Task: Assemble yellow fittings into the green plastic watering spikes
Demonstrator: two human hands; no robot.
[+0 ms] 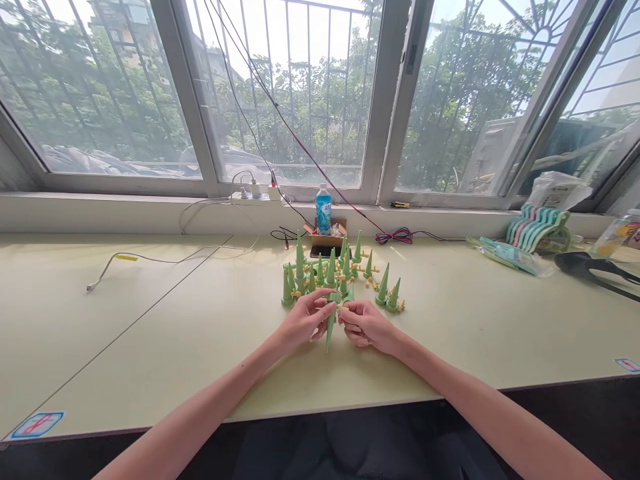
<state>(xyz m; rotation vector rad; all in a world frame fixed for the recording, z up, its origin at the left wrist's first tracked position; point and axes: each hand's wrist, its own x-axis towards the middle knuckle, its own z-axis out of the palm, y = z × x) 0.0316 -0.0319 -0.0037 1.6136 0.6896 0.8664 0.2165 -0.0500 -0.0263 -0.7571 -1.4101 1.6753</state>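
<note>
My left hand [309, 317] grips a green cone-shaped piece [330, 328] whose pointed tip hangs down toward the table's front edge. Pinched in my right hand [367, 325] is a small yellow piece [343, 308], held against the upper, wider end of that cone. Whether the two are joined, I cannot tell. Just beyond my hands stand several upright green cones [331, 270], many with small yellow pieces at their bases. Two more green cones [383, 287] are a little apart to the right. A few loose yellow pieces [370, 283] lie among them.
Behind the cones, a bottle of blue liquid [323, 212] stands by a small cardboard box [313, 235]. A power strip [255, 197] and cables run along the window ledge. Plastic hangers [537, 228] and a black strap-like item [595, 267] lie at the right. A white cable [160, 260] crosses the left.
</note>
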